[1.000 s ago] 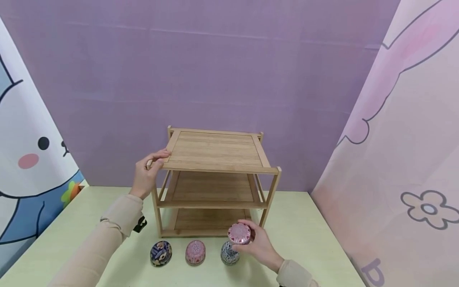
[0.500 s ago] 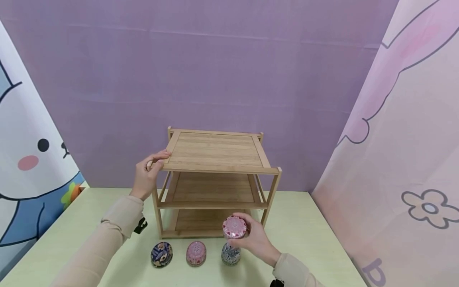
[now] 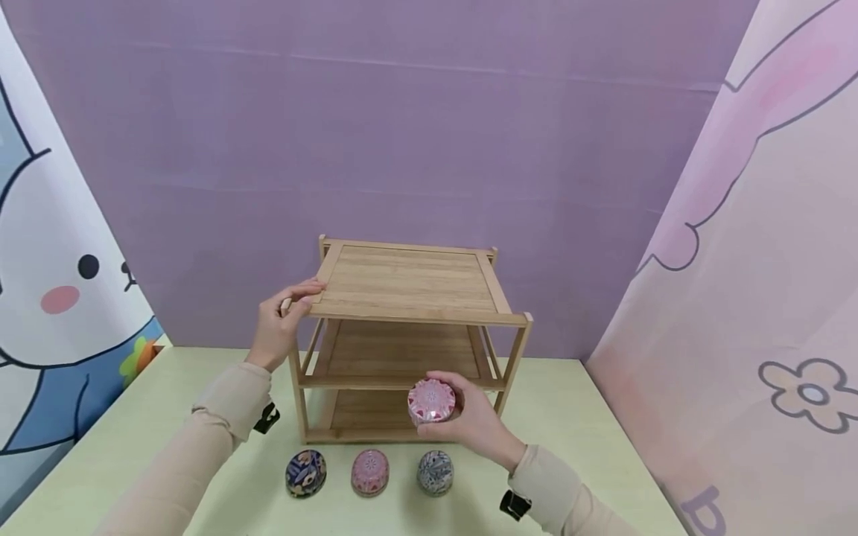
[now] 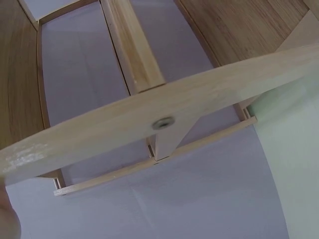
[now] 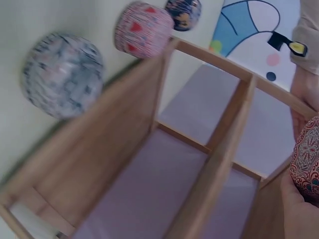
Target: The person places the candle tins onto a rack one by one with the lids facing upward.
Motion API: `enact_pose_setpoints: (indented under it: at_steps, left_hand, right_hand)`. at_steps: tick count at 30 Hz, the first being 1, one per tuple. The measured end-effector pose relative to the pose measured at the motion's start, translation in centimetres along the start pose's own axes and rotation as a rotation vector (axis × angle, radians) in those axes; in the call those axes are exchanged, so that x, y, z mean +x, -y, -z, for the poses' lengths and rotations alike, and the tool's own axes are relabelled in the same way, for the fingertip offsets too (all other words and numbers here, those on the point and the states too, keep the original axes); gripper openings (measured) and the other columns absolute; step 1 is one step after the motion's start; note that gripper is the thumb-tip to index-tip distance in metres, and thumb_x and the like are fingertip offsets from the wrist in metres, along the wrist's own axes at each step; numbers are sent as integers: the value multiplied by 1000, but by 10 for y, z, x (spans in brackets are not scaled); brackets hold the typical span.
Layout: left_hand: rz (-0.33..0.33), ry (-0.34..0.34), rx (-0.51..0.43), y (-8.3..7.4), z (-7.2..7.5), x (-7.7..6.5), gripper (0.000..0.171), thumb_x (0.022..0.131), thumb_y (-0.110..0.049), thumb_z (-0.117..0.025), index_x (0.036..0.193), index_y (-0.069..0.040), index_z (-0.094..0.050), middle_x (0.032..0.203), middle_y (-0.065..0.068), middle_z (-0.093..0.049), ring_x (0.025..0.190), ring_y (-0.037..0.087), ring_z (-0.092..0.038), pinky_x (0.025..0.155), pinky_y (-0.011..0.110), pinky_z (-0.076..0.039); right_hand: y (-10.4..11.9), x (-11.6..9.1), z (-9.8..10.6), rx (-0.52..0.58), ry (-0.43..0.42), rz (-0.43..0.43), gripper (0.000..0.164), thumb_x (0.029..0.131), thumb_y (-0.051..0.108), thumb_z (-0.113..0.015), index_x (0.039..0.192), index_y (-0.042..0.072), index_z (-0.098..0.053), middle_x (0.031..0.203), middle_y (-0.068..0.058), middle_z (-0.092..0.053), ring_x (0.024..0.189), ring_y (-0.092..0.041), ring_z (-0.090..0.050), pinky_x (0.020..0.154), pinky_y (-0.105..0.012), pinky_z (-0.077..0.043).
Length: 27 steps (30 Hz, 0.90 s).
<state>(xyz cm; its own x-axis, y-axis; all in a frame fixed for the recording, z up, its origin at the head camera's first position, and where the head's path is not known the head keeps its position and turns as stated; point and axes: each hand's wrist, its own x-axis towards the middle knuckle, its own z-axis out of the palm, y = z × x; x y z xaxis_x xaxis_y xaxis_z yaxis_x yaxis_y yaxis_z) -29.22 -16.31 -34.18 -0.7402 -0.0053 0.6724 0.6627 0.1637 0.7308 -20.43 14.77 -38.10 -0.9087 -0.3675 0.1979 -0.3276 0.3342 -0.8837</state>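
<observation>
My right hand (image 3: 481, 426) grips a small round tin (image 3: 431, 402) with a pink patterned lid, raised in front of the shelf's lower tiers. In the right wrist view the same tin (image 5: 307, 162) shows a red and blue ornate pattern. My left hand (image 3: 276, 327) holds the front left corner of the three-tier wooden shelf (image 3: 415, 279), fingers on the top board and thumb at its edge. On the table before the shelf sit a dark blue tin (image 3: 305, 473), a pink tin (image 3: 370, 473) and a grey-blue tin (image 3: 435, 473).
The pale green table (image 3: 570, 447) carries the shelf and tins. Behind stands a purple backdrop (image 3: 429, 149), with printed panels at both sides. The shelf's side rail (image 4: 162, 122) crosses the left wrist view.
My right hand has lifted the pink-lidded tin up and slightly left, away from over the grey-blue tin, which now shows fully. The left hand stays at the shelf corner.
</observation>
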Motion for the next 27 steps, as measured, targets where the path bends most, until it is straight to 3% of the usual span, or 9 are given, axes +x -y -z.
enact_pose_setpoints:
  at_steps: [4,10,20,27]
  left_hand:
    - [9,2,-35,-1,-1,-2,27,93,-12,-52,111,6,-60,124,22,-55,120,6,-49,99,10,-39]
    - [4,4,-34,-15,-3,-1,24,91,-3,-50,108,13,-58,119,23,-58,121,12,-49,98,10,-39]
    - [-14,-1,-99,5,-6,6,25,92,-8,-52,108,10,-59,116,7,-64,120,7,-49,101,13,-38]
    - [-39,-53,-79,7,-5,2,23,91,-8,-51,104,8,-61,115,12,-63,118,8,-52,102,14,-37]
  right_hand:
    - [14,5,4,-15,11,13,74,66,18,-81,132,12,-47,121,-6,-56,107,-20,-56,89,-25,-49]
    - [38,17,8,2,17,45,71,68,15,-80,131,18,-47,122,-4,-55,107,-19,-56,90,-27,-49]
    - [70,40,15,-18,-24,134,67,69,16,-79,129,16,-49,121,-5,-55,105,-19,-57,87,-31,-52]
    - [90,58,17,32,-40,107,69,71,17,-78,132,14,-46,122,-3,-53,109,-18,-55,90,-33,-51]
